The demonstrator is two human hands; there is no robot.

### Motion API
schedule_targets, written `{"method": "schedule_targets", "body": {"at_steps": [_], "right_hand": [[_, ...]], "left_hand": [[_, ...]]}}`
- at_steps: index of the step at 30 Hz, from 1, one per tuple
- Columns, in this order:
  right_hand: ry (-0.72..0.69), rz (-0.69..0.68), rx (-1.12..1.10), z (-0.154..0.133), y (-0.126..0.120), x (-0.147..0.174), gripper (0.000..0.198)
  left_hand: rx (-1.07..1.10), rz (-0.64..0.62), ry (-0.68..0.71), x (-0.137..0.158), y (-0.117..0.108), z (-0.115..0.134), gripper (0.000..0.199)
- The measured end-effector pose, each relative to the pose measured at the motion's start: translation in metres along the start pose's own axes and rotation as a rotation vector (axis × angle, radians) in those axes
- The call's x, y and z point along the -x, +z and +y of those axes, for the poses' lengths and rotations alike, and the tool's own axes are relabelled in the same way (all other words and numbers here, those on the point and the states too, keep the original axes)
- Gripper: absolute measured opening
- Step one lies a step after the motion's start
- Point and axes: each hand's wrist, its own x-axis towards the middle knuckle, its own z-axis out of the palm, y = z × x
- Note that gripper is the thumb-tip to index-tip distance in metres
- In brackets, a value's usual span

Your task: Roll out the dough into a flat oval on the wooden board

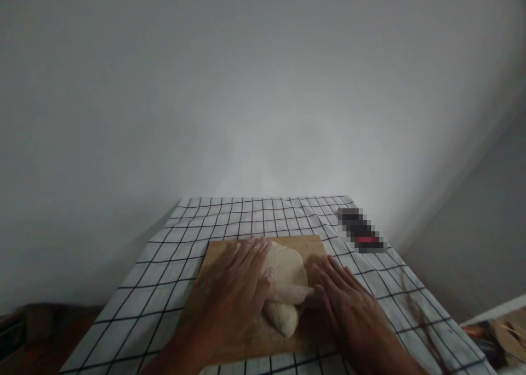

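A pale rolling pin (290, 294) lies across a flattened piece of dough (287, 260), whose near end bulges out below the pin. My left hand (242, 279) covers the pin's left end, its long fingers reaching forward beside and against the dough. At the opposite end, my right hand (349, 298) bears down on the pin with its fingers angled forward. Both palms hide the pin's ends, so the grip beneath them is only partly visible. Flour whitens the left fingertips. Under the dough is a wooden board (314, 246).
A white tablecloth with black grid lines (164, 265) covers the table, which meets a plain wall (263, 117). To the right of the board lies a pixelated dark item (357, 229) with a red patch. Blurred brown items (501, 336) show below the table's right edge.
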Motion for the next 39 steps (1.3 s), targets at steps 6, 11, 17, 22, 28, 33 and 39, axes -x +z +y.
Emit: {"method": "schedule_targets", "body": {"at_steps": [6, 11, 17, 22, 28, 33, 39], "right_hand": [[0.119, 0.013, 0.0, 0.001, 0.002, -0.017, 0.043], [0.06, -0.07, -0.033, 0.041, 0.013, -0.073, 0.043], [-0.075, -0.142, -0.048, 0.068, 0.027, -0.115, 0.042], [-0.081, -0.098, -0.021, 0.044, 0.011, -0.074, 0.04], [0.047, 0.007, -0.017, -0.015, -0.006, 0.01, 0.042], [0.117, 0.037, -0.013, -0.025, -0.001, 0.026, 0.047], [0.174, -0.045, -0.008, 0.018, 0.004, -0.027, 0.044]], "left_hand": [[0.03, -0.004, -0.036, -0.011, 0.015, -0.005, 0.055], [0.063, -0.064, -0.071, -0.035, 0.025, -0.015, 0.044], [-0.032, -0.174, -0.13, -0.052, 0.023, -0.02, 0.026], [-0.062, -0.131, -0.005, -0.035, -0.001, -0.006, 0.03], [0.012, -0.01, 0.079, -0.007, 0.003, 0.005, 0.051], [0.081, -0.014, 0.026, -0.007, 0.013, 0.007, 0.056], [0.099, -0.03, -0.104, -0.033, 0.023, 0.008, 0.055]]}}
